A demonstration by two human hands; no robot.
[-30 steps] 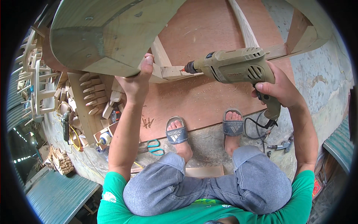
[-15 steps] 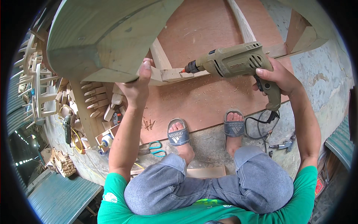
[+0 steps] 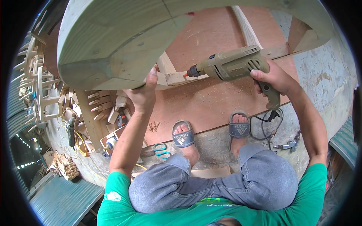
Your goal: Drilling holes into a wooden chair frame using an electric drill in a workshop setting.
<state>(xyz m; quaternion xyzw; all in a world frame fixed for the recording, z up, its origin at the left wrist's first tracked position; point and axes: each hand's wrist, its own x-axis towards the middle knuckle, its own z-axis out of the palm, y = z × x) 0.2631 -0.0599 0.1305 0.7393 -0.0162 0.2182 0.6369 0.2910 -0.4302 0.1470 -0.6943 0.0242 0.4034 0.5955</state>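
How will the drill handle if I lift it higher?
The drill probably feels front-heavy, since its bulky body reaches well ahead of the right hand. Its hard-looking casing should be stiff. The dark cord, looped near its grip, may drag.

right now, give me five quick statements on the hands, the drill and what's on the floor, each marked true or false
1. The right hand grips a drill by its handle. True.
2. The left hand is holding a pair of scissors. False: it holds the lower edge of a large curved wooden piece.
3. Teal-handled shears lie on the floor, left of the left foot. True.
4. The drill's tip points toward the person's right. False: it points left, at a pale wooden bar.
5. Thin brown fasteners lie in a small bunch on the reddish-brown board. True.
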